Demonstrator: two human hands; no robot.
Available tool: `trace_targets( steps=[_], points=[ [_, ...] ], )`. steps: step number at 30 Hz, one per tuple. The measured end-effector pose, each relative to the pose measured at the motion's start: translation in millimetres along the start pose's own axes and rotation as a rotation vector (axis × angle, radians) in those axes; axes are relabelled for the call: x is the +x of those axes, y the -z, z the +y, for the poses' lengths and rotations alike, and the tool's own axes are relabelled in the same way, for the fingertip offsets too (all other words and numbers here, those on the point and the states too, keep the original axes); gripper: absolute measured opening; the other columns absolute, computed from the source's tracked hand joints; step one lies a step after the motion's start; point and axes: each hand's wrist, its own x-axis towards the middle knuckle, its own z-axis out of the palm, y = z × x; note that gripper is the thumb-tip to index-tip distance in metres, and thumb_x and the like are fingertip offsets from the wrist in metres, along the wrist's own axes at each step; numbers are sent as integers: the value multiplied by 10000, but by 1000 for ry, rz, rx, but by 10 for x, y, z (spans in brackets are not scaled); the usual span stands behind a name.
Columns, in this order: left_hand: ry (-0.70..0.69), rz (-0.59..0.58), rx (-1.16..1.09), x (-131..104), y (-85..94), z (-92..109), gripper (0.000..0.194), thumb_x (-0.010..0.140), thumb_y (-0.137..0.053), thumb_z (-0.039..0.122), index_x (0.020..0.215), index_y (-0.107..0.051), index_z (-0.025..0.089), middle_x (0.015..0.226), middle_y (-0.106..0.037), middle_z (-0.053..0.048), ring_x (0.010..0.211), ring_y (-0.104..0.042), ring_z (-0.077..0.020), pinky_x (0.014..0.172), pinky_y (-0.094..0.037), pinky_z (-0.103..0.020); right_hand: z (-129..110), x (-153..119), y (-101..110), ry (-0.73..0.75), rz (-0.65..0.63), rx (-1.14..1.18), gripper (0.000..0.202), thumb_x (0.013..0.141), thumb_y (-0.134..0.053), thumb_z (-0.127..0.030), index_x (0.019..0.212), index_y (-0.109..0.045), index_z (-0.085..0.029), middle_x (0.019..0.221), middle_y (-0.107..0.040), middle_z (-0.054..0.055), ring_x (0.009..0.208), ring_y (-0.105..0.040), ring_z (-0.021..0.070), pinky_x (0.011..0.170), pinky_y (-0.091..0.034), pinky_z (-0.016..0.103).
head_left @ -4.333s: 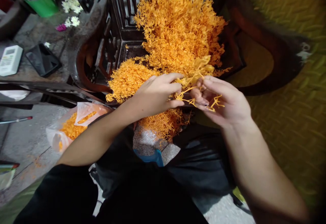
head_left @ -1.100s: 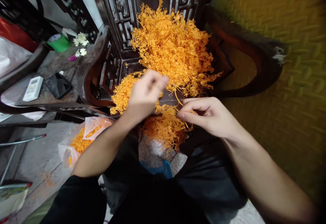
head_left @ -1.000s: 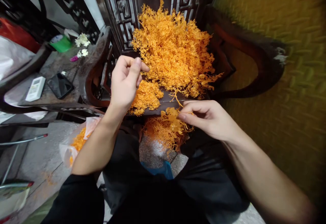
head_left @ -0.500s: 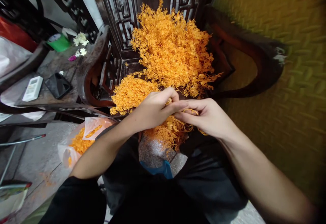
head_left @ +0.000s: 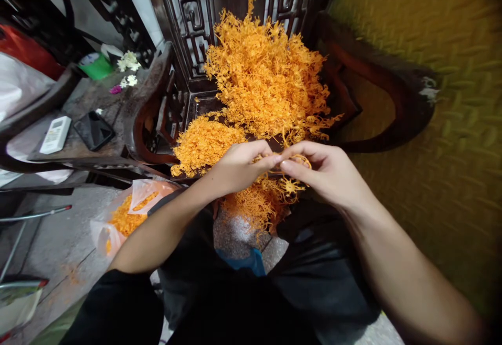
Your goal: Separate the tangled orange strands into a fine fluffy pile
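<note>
My left hand [head_left: 245, 164] and my right hand [head_left: 323, 172] meet at the fingertips over my lap, both pinched on a thin orange flower strand [head_left: 292, 185]. Star-shaped bits of it dangle under the right fingers, and a thin loop shows by the right palm. The exact grip is partly hidden by the fingers. Just beyond the hands lie a large heap of stringy orange flower pieces [head_left: 270, 78] and a smaller, denser heap [head_left: 207, 144] on a dark wooden chair. Beneath the hands, between my knees, sits a tangle of fine orange strands [head_left: 251, 206].
Left of the chair, a wooden side table [head_left: 78, 94] holds a white remote [head_left: 56, 135], a black phone [head_left: 94, 129], green tape [head_left: 96, 66] and small flowers. A plastic bag [head_left: 105, 232] of orange pieces stands on the floor. The curved chair arm [head_left: 408, 94] juts out at right.
My fingertips have shifted slightly, and the right fingers have opened up a little around the strand. More of the star-shaped bits now show below the right hand. The view has moved slightly.
</note>
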Motion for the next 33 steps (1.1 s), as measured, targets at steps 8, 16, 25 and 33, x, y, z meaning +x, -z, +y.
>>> trace_targets(
  steps=[8,16,25,33],
  points=[
    [-73,510,67,31,203,-55,353,1056,-500,451,793,-521,217,671,-594,12,586,-480,-116,556,-340,-283,46,-54,-18,-97,-186,-57,449,784,-851,-575,657,-712,-167,564,-504,-18,538,-357,90,522,-245,274],
    [2,169,-229,-17,129,2,175,1043,-495,354,1075,-590,210,771,-671,7,562,-481,-101,543,-376,-267,94,58,-64,-33,145,217,417,750,-879,-600,781,-720,-216,655,-605,2,608,-500,138,608,-408,292],
    [-167,91,100,-150,16,239,429,1066,-474,382,677,-447,205,644,-465,34,629,-451,-112,621,-353,-295,133,162,-32,43,361,177,397,831,-818,-589,781,-633,-242,709,-574,9,605,-479,150,576,-413,315],
    [-110,250,74,-58,-74,8,96,941,-648,250,912,-563,216,779,-674,11,704,-619,-134,703,-485,-294,-13,167,-64,-35,134,401,455,772,-846,-599,761,-569,-239,740,-553,10,662,-517,146,660,-509,313]
  ],
)
